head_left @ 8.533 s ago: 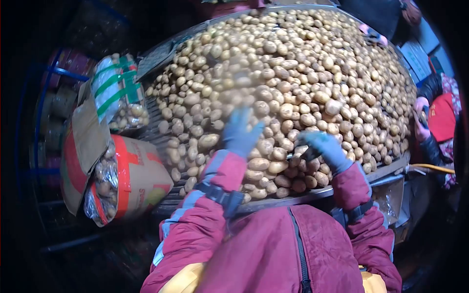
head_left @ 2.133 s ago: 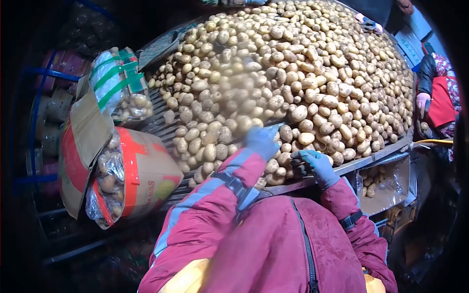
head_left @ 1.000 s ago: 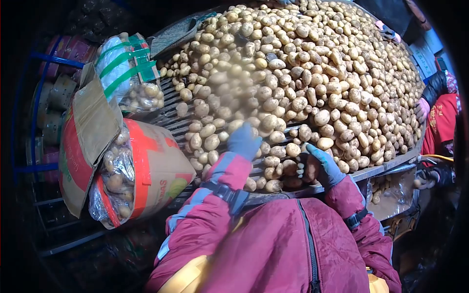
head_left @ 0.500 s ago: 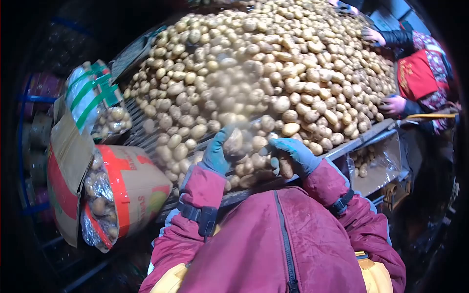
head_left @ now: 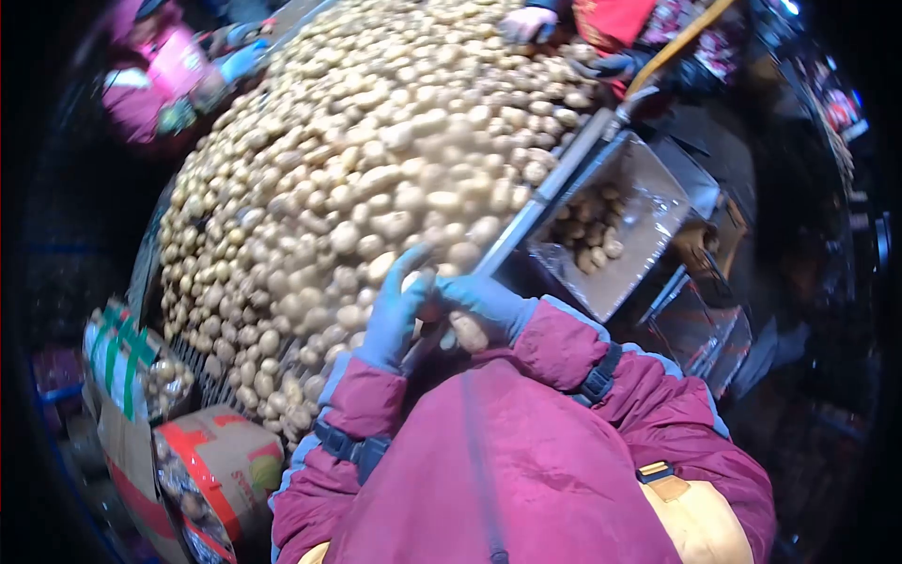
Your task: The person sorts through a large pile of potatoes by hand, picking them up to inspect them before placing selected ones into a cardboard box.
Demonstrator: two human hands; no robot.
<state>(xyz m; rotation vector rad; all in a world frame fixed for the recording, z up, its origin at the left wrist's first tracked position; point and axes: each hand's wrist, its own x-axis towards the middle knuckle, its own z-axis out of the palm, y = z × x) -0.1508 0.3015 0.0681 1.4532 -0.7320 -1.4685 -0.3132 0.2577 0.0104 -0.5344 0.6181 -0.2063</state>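
Observation:
My left hand, in a blue-green glove, is closed around a potato at the near edge of a large heap. Close beside it, my right hand wears a similar glove and curls over another potato, which hangs below its fingers. The two hands almost meet in front of my jacket. Beyond them the potato heap spreads over a slatted table.
To the right, past a metal edge, stands an open cardboard box lined with plastic, with potatoes inside. A filled carton and a green-taped bag are at left. Co-workers' hands reach in at the far side.
My view has swung to the right, so the open box shows more fully and a co-worker in pink appears at upper left. My hands have drawn closer together, each still with a potato.

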